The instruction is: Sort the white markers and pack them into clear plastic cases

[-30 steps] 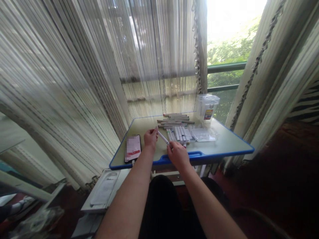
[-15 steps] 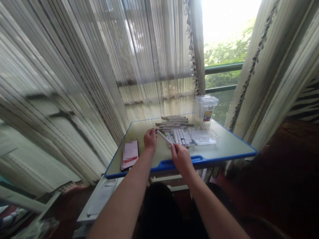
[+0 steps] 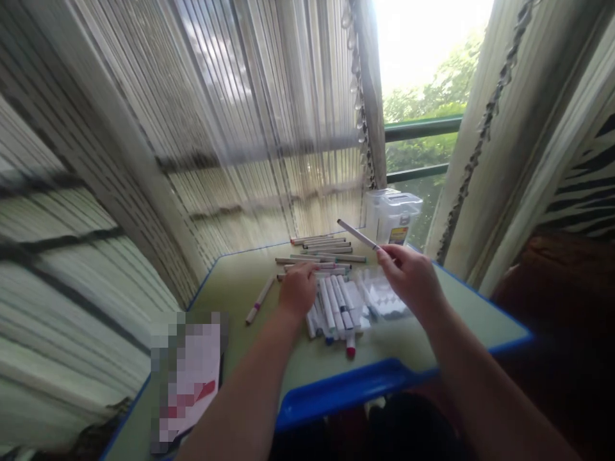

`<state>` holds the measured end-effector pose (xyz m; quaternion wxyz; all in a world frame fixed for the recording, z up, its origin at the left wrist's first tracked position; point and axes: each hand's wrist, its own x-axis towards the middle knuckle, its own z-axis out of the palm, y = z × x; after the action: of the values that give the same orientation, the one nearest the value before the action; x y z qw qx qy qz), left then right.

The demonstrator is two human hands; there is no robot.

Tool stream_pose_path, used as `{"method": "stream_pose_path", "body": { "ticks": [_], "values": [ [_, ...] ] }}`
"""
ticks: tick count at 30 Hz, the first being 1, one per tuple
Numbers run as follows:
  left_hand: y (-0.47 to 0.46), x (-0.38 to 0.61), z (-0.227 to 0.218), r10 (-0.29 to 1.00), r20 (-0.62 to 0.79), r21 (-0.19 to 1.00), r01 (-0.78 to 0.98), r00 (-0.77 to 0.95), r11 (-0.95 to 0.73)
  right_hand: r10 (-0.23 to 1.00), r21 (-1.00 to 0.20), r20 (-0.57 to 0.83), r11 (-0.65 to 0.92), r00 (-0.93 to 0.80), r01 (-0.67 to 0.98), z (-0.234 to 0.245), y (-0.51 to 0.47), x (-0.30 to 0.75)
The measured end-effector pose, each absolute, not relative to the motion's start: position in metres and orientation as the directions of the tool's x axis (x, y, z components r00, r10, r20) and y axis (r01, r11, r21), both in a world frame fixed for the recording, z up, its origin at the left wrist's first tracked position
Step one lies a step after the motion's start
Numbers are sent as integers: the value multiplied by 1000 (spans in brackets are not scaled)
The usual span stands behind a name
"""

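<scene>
In my right hand (image 3: 408, 272) a slim white marker (image 3: 358, 235) with a dark tip is pinched at its lower end, pointing up and left above the table. My left hand (image 3: 298, 288) is at the near side of a loose row of markers (image 3: 327, 243) lying crosswise. Its fingers are curled on a marker with a pink end (image 3: 328, 266); the fingertips are partly hidden. Right beside this hand, a heap of white markers (image 3: 334, 301) lies lengthwise, some with blue or red ends. Farther left rests a single marker with a purple band (image 3: 259, 301).
A clear plastic tray (image 3: 389, 304) lies under my right hand. At the back right stands a clear lidded box (image 3: 396, 214). A blurred-out phone-like device (image 3: 192, 371) sits at the left. The table has a blue front ledge (image 3: 343, 390); curtains (image 3: 269, 128) hang behind.
My hands have parted: the right lifted the marker up and right, while the left went to the crosswise markers. A purple-banded marker now shows at left. The view has moved closer.
</scene>
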<state>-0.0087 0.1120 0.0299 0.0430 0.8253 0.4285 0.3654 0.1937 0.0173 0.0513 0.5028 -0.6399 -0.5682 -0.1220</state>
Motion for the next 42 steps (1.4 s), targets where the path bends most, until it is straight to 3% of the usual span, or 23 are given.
{"method": "stream_pose_path", "body": {
  "ticks": [8,17,42],
  "values": [
    [110,-9,28,787,449,383,704,424,-598,582,-528,739,188,339,828,42,8,189],
    [113,-12,24,809,443,399,723,385,-563,673,-505,694,204,254,839,31,12,191],
    [114,-11,24,780,433,335,723,452,-605,698,-529,662,177,273,830,28,12,194]
  ]
}}
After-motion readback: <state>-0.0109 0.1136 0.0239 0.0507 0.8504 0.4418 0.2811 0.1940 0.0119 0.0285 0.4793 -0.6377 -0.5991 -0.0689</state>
